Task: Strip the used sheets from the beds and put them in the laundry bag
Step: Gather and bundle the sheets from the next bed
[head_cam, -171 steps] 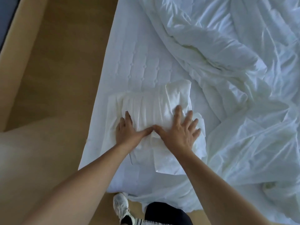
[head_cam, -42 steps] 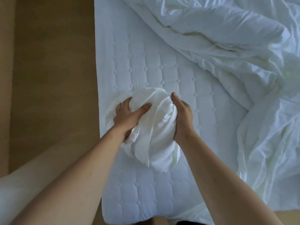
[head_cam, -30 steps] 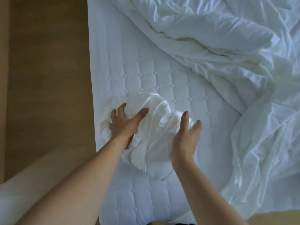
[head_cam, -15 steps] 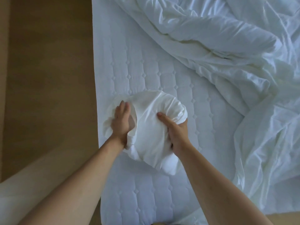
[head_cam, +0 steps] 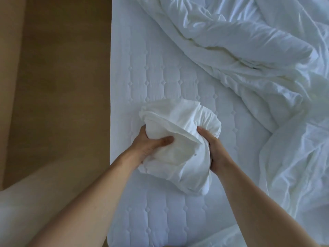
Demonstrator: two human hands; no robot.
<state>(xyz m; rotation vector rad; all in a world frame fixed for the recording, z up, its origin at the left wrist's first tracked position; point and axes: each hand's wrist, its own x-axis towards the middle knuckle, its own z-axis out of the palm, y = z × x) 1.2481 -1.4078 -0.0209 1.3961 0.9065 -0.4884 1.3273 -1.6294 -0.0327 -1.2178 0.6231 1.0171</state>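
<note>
Left hand (thumb regripped) on sheet bundle

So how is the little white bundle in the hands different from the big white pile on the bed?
The bundle is small and bunched into a ball; the pile is large and sprawled loosely. The left hand and right hand grip the bundle; nothing touches the pile. Both are white, wrinkled cloth.

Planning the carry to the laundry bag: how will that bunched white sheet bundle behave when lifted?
The bunched white sheet bundle is probably floppy: loose folds sag below the right hand. It likely compresses; the left hand thumb dents it. It may unravel if loosely held.
</note>
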